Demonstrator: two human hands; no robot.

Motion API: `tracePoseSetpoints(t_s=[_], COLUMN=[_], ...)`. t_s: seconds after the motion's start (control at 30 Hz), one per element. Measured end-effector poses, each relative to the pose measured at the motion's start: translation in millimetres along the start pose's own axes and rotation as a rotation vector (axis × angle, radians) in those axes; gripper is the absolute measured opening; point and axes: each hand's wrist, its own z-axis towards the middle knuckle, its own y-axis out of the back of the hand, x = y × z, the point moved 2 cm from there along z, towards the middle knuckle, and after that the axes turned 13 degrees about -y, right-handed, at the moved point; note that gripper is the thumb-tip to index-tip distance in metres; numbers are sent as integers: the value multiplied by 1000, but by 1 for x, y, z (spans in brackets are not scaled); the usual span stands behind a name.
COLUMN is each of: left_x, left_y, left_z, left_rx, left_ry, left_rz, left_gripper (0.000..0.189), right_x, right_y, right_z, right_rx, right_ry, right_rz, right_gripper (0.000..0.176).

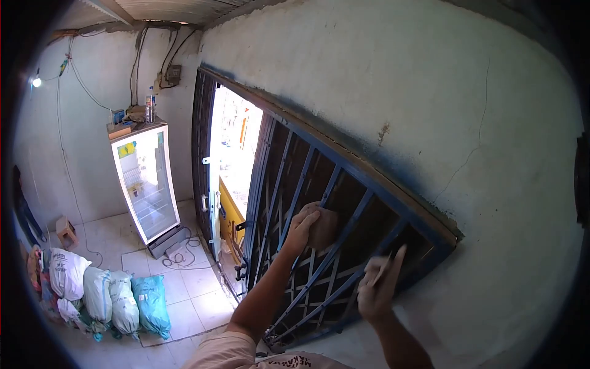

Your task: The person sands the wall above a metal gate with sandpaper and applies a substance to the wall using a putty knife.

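Observation:
My left hand is closed on one edge of a flat brown sheet, perhaps sandpaper, with the thumb lying across it. The sheet is held up against the blue bars of a folding metal gate. Lower and to the right, my right hand is raised near the gate's right end. Motion smears it; its fingers look curled, with one finger pointing up. A thin, dark and light thing shows between these fingers, too blurred to name.
Left of the gate is a bright doorway. A glass-door display fridge stands against the far wall, its cable on the tiles. Several stuffed sacks lie at lower left, with a brick-like block behind. A pale cracked wall surrounds the gate.

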Motion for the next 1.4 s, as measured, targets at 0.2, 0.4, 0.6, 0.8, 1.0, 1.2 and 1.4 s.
tracePoseSetpoints(t_s=[0.2,0.4,0.6,0.8,1.0,1.2,1.4], left_x=[25,15,6,5,7,5,5], left_y=[-5,-10,-14,-12,-13,-13,-7], left_z=[2,9,17,18,21,24,27], left_rx=[-151,-152,-125,-165,-229,-245,-217], left_ry=[-220,-174,-285,-426,-501,-522,-499], left_rz=[72,95,70,184,224,211,190], left_gripper=[27,23,23,20,20,19,19], right_x=[123,140,127,127,135,127,148], right_y=[18,23,-9,-34,-45,-60,-57], right_z=[149,280,372,428,446,477,467], right_rx=[-122,-198,-95,-88,-25,-19,22], right_ry=[303,225,286,277,367,338,396], right_rz=[-551,-1174,-1652,-1787,-1863,-1895,-1997], right_gripper=[64,39,31,23,23,23,22])
